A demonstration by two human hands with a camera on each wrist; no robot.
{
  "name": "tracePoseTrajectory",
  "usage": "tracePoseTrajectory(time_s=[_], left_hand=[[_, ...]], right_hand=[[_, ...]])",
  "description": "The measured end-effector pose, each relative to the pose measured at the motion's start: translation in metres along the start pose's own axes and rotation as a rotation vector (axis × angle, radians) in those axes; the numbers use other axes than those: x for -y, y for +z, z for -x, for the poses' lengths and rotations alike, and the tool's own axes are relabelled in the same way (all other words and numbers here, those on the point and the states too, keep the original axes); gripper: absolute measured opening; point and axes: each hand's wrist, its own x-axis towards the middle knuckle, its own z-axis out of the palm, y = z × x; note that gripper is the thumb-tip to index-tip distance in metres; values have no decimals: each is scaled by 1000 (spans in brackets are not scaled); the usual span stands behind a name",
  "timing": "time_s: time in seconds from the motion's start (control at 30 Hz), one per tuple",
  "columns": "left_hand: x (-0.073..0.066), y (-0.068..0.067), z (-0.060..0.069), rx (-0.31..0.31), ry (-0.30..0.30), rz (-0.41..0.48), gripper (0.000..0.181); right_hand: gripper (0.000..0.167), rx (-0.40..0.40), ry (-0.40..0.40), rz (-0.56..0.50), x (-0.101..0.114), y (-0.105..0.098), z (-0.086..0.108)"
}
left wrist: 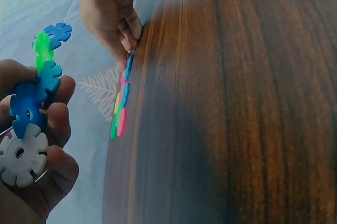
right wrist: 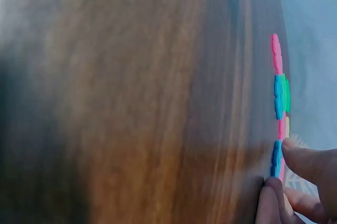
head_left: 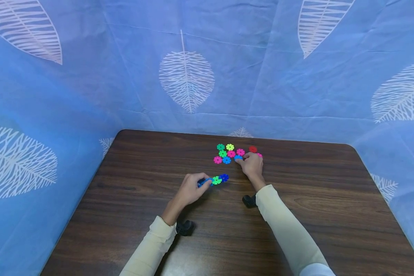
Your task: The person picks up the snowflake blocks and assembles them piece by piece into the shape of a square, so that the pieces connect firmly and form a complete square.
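Note:
My left hand (head_left: 192, 188) grips a chain of interlocking snowflake discs above the table. In the left wrist view, the chain has a white disc (left wrist: 22, 155) at the palm, then blue discs (left wrist: 29, 105), a green disc (left wrist: 43, 51) and another blue disc (left wrist: 58, 34) at its far end. Farther back, my right hand (head_left: 252, 165) pinches a blue disc (head_left: 238, 157) lying on the table, thumb on one side and fingers on the other. Beneath that hand, a pink disc (head_left: 260, 155) is partly hidden, with a red disc (head_left: 253, 149) just behind.
Several loose discs lie flat left of my right hand, among them a green disc (head_left: 220, 147), a yellow disc (head_left: 230, 147), a pink disc (head_left: 217, 160) and a blue disc (head_left: 226, 160). The brown wooden table (head_left: 124, 172) ends at a blue leaf-patterned cloth (head_left: 227, 76).

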Motion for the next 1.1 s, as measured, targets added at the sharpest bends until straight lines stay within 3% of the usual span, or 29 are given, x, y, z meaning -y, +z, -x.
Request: tracePoseTrajectory(time_s=[0.2,0.4,0.7,0.9,1.1], left_hand=[[-3,-1,0,-15,13,-9,11],[-3,-2,0,-35,4,10,6],[-5,-4,-1,4,-22,42,18],[-5,-6,-2,97,-61,144,39],[-4,-8,-6,184,-191,369,38]], right_hand=[[33,-36,38,26,4,4,0],[32,-3,73,33,7,3,-1],[36,49,119,-63,5,-4,0],[26,70,153,-144,3,-9,0],[20,55,192,-205,0,-12,2]])
